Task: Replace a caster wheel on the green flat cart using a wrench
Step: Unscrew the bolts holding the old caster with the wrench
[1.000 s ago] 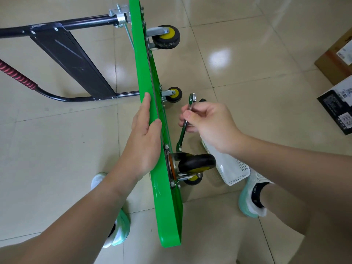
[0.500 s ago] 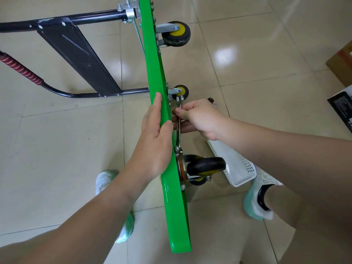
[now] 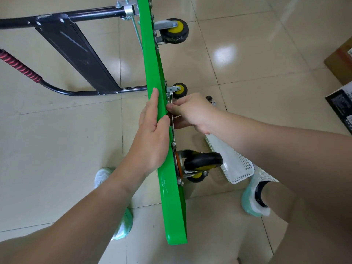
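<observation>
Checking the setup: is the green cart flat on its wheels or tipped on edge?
Tipped on edge: the green cart stands rim-up, its caster wheel sticks out sideways, the left hand holds it.

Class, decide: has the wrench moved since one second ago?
Yes. The wrench, held in the right hand, has swung in toward the green cart deck; its upper end now lies close against it.
</observation>
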Demonstrator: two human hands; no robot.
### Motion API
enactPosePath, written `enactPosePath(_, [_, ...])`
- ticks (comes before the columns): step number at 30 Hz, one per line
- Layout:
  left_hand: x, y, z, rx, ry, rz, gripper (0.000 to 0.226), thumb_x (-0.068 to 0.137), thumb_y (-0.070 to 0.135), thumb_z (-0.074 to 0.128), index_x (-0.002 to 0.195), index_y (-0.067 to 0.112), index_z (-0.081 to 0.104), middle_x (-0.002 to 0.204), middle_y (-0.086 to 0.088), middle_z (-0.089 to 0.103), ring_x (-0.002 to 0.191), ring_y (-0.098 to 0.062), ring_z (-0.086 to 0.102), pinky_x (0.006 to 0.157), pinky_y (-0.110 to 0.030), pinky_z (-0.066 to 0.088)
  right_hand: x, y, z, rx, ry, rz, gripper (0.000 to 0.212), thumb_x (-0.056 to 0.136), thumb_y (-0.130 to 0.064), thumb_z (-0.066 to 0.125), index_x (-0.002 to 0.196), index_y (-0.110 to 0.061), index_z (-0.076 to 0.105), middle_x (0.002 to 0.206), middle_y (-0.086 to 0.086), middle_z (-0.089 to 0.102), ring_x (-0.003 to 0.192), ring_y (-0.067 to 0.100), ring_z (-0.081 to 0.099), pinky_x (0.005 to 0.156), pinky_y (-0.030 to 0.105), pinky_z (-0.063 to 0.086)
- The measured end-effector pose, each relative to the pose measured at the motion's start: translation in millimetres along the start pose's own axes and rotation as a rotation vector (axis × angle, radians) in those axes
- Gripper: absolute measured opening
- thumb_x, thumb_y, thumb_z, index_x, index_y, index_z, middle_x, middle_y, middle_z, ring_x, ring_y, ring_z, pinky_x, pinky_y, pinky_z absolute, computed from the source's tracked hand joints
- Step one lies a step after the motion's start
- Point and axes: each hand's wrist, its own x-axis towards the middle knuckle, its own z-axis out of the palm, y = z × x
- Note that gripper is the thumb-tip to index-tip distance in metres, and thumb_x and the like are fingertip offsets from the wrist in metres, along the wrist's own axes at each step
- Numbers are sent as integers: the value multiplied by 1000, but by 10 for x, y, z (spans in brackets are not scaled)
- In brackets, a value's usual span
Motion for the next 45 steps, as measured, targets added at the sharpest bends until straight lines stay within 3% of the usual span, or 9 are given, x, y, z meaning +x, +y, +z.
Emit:
enactPosePath(5, [0, 6, -14, 7, -11, -1, 65, 109, 17, 35, 166, 38, 9, 162, 21, 18, 138, 17, 18, 93, 13, 12, -241, -15, 24, -128, 63, -171, 19, 93, -25, 70, 103, -11, 78, 96, 9, 77, 91, 27, 74, 89, 50, 59])
enactPosePath(8, [-7, 16, -20, 28, -9, 12, 65, 110, 17, 35, 166, 36, 9, 166, 19, 16, 141, 15, 16, 102, 7, 10, -601, 15, 26, -177, 107, -348, 10, 93, -22, 69, 96, -22, 79, 88, -1, 78, 88, 16, 74, 91, 40, 57])
enactPosePath(10, [-21, 36, -24, 33, -13, 17, 65, 110, 17, 34, 166, 37, 8, 164, 21, 17, 142, 15, 15, 108, -2, 10, -861, 94, 28, -143, 104, -398, 12, 91, -16, 72, 93, -26, 78, 84, -11, 77, 81, 4, 71, 89, 30, 56])
enactPosePath(13, [-43, 60, -20, 38, -13, 17, 65, 110, 17, 33, 165, 38, 7, 161, 24, 18, 139, 17, 14, 110, -7, 9, -1132, 245, 31, -36, 66, -424, 22, 87, -3, 73, 90, -25, 77, 88, -12, 76, 89, 5, 70, 97, 32, 55])
enactPosePath(19, [-41, 44, 4, 42, -4, -3, 64, 110, 21, 33, 165, 40, 7, 167, 20, 15, 134, 19, 16, 89, 14, 11, -1121, 281, -80, 47, 137, -533, 26, 88, 4, 69, 94, -20, 75, 91, -8, 76, 92, 8, 72, 90, 24, 55])
enactPosePath(29, [-27, 47, -19, 46, -28, 9, 64, 111, 20, 33, 164, 41, 6, 167, 21, 14, 151, 11, 9, 118, -13, 7, -467, 23, -238, 55, 25, -155, 18, 98, -9, 63, 83, -13, 71, 73, 0, 73, 74, 20, 75, 68, 29, 60])
enactPosePath(35, [-11, 13, -30, 44, -43, 1, 65, 110, 21, 34, 164, 42, 5, 158, 28, 14, 136, 26, 11, 97, 12, 6, -141, 15, -146, 109, -46, 24, 7, 95, -9, 66, 92, -3, 68, 80, 11, 73, 69, 27, 74, 64, 34, 62])
enactPosePath(40, [-4, -3, -34, 35, -38, 5, 65, 110, 19, 34, 165, 39, 6, 159, 25, 15, 136, 23, 13, 93, 14, 8, 66, -6, -95, 162, -72, 60, 33, 92, -10, 70, 120, 6, 63, 102, 21, 73, 80, 35, 75, 73, 42, 62])
enactPosePath(45, [-10, -9, -40, 33, -31, 14, 65, 110, 17, 34, 165, 38, 7, 165, 21, 14, 142, 17, 12, 98, 12, 6, 117, 27, -54, 121, -85, 69, 41, 90, -14, 74, 125, 2, 63, 111, 22, 72, 84, 36, 75, 77, 45, 62])
